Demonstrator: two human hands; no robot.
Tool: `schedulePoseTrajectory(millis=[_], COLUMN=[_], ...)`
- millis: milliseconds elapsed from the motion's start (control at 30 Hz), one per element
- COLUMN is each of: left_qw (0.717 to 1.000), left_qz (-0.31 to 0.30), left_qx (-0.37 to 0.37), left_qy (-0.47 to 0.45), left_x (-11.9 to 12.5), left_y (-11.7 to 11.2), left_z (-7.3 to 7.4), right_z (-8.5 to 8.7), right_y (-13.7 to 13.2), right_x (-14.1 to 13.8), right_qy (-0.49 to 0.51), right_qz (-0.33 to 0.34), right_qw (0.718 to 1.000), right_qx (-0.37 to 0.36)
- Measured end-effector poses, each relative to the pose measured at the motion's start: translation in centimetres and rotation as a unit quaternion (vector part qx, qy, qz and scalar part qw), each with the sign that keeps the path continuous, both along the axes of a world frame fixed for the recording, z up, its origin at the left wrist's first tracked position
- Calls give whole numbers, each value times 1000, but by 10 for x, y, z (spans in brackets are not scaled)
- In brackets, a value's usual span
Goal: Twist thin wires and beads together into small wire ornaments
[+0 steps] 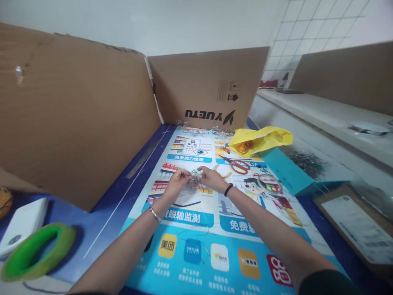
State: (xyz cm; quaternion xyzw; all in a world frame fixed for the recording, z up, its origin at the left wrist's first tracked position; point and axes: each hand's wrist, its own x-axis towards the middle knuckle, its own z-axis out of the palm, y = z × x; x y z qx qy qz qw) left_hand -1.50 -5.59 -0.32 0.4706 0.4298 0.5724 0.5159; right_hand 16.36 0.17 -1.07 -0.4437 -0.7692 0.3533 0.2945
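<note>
At the far left of the blue bench [95, 223], a white rectangular device [26, 223] lies next to a roll of green tape [68, 239]. Behind them, a large plain cardboard panel [76, 110] stands at an angle, meeting a second cardboard panel [196, 82] that bears upside-down printing across the back. A printed sheet [188, 227] covers the middle of the bench. Over it, the left hand [180, 180], with a silvery bracelet [155, 214] on its wrist, grasps a small wiry bundle [195, 179] between thumb and fingers. The bundle is in the middle of the sheet, between the two hands; its finer parts are too blurred to tell. The right hand [210, 179], a black band [228, 189] round its wrist, pinches the bundle from the other side. Farther right, orange-handled scissors [231, 161] lie just in front of a crumpled yellow bag [270, 139]. Beside the bag, an open teal box [281, 170] has a tangle of dark wiry pieces [305, 164], and a labelled cardboard box [357, 225] sits nearest the right edge.
</note>
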Motion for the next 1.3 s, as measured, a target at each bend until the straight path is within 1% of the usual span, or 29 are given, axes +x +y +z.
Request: schedulePoseTrajectory(millis=[100, 200, 267, 367, 533, 667, 800, 900, 967, 1033, 1167, 1300], left_qw=[1000, 1000, 1000, 1000, 999, 998, 996, 991, 987, 983, 975, 957], left_qz=[22, 29, 18, -13, -49, -55, -66, -81, -89, -92, -112, -159], left_qx=[1, -3, -6, -7, 8, 2, -60, -90, -102, -104, -84, -83], left_qy=[-4, -1, 4, 12, 22, 12, -25, -57, -87, -117, -173, -229], left_x=[-2, -5, -6, -4, 2, 6, 8, 8, 7, 3, -11, -22], left_y=[-3, -7, -12, -20, -24, -24, -26, -28, -27, -25, -19, -18], left_z=[-3, -3, -1, 2, 0, -1, 0, 0, 0, 2, 8, 12], right_z=[-1, -1, -1, 0, 2, 3, 2, 0, -2, -2, -2, -4], right_y=[-3, -8, -14, -25, -36, -39, -42, -43, -43, -43, -43, -45], right_x=[-6, -9, -9, -9, -11, -15, -16, -16, -15, -14, -14, -16], right_qy=[48, 124, 176, 239, 288, 309, 311, 295, 281, 267, 251, 228], right_qz=[-21, -59, -82, -98, -99, -102, -107, -85, -67, -72, -113, -109], right_qw=[999, 990, 980, 963, 945, 940, 943, 952, 957, 961, 961, 966], right_qx=[-4, -14, -34, -77, -121, -104, -57, -5, 10, 10, 10, 48])
